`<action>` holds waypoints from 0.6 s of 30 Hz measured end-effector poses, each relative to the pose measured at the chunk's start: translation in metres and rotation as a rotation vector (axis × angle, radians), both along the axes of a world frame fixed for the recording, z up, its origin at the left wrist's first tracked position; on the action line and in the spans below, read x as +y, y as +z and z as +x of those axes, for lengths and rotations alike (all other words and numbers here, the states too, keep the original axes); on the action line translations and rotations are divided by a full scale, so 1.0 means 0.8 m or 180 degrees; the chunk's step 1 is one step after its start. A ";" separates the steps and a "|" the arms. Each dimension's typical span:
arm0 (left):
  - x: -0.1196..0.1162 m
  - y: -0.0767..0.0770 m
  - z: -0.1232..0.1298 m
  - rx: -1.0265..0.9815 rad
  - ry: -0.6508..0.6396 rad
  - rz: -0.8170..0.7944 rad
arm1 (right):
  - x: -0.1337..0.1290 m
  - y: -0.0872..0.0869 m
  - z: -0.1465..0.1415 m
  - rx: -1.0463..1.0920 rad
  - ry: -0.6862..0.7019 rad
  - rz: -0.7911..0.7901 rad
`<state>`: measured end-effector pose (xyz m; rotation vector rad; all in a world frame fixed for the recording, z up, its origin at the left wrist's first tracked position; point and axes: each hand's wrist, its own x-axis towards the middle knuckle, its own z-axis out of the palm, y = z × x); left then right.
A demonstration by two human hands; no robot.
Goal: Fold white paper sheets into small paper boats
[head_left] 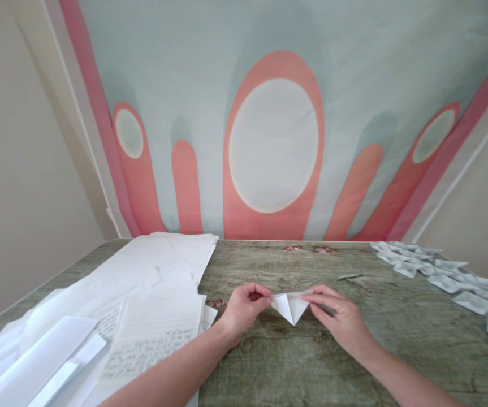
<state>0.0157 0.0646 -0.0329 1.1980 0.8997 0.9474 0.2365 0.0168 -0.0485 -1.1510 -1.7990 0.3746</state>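
Observation:
A small folded white paper piece (291,308) is held up over the wooden-patterned table, its pointed tip facing down toward me. My left hand (246,311) pinches its left corner between thumb and fingers. The right corner is pinched by my right hand (339,316) in the same manner. A crease runs down the middle of the piece, with one face brighter than the other.
Stacked white sheets (159,263), some with handwriting, cover the left of the table (260,263). Folded paper strips (52,353) lie on them at the lower left. Rows of folded paper pieces (443,277) stand at the right. A patterned backdrop (273,141) hangs behind.

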 end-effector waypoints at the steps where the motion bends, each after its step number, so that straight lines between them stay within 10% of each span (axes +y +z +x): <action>1: 0.000 0.000 0.000 0.0012 0.0009 0.0014 | 0.000 0.000 0.000 -0.0013 0.0011 0.0016; 18: -0.005 0.017 -0.006 0.0306 -0.0715 0.0025 | -0.009 0.007 -0.008 -0.0121 0.0422 -0.0060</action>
